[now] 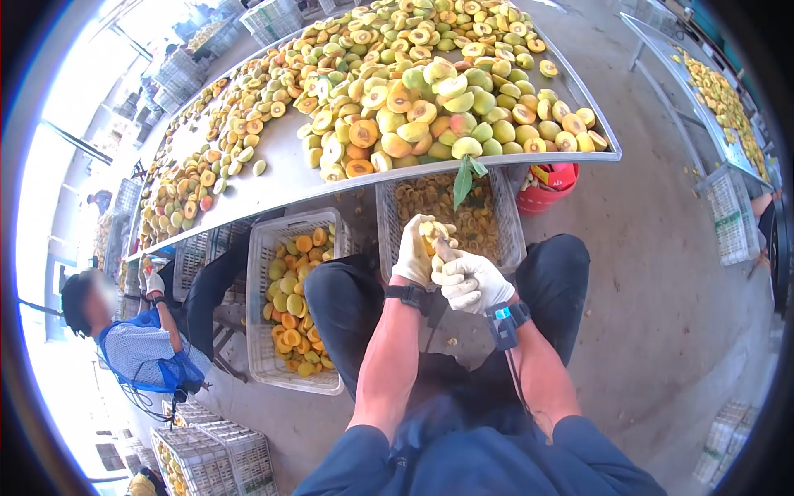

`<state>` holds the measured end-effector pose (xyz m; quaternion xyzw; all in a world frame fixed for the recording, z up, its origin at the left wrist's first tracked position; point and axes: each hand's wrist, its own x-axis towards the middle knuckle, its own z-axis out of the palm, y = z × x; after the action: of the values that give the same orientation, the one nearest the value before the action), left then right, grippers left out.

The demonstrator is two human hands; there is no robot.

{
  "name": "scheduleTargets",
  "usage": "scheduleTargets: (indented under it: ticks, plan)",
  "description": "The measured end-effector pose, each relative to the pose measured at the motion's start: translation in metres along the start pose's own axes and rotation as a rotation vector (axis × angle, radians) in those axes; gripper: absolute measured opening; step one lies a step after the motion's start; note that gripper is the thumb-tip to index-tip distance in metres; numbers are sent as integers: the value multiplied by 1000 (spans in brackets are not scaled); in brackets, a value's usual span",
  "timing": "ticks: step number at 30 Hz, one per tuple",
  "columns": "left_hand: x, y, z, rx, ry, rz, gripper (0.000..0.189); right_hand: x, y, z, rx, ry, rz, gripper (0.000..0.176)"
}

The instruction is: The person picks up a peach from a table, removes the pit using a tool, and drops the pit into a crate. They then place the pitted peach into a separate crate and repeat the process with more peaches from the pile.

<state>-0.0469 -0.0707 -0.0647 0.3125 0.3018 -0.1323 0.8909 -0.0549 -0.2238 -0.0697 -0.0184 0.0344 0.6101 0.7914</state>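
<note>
In front of my knees, my left hand (416,252), in a white glove, has its fingers closed around a yellow peach (432,231). My gloved right hand (473,281) is closed just beside it, against the fruit. A short brownish tool (445,248) pokes out of that fist toward the peach; the fingers hide its exact kind. Beneath both hands stands a grey plastic crate (383,223) holding many small yellowish-brown pieces, perhaps pits or scraps. A leafy sprig (465,180) hangs over the table edge above it.
A metal table (277,153) heaped with halved peaches stretches ahead. At my left sits a white crate (258,318) of peach halves. A red bucket (538,198) stands under the table's right corner. Another person (157,347) sits at left; a second table (662,62) is far right.
</note>
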Motion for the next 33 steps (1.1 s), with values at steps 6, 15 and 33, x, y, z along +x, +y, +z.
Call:
scheduleTargets:
  ticks: [6,15,33]
  plan:
    - [26,22,-37,134,14,-2,29,1,-22,30,-721,559,-187,32]
    - [-68,77,-18,735,312,895,31,16,-44,39,-2275,1016,17,66]
    - [38,134,44,1993,700,919,56,6,-63,31,-2441,756,267,33]
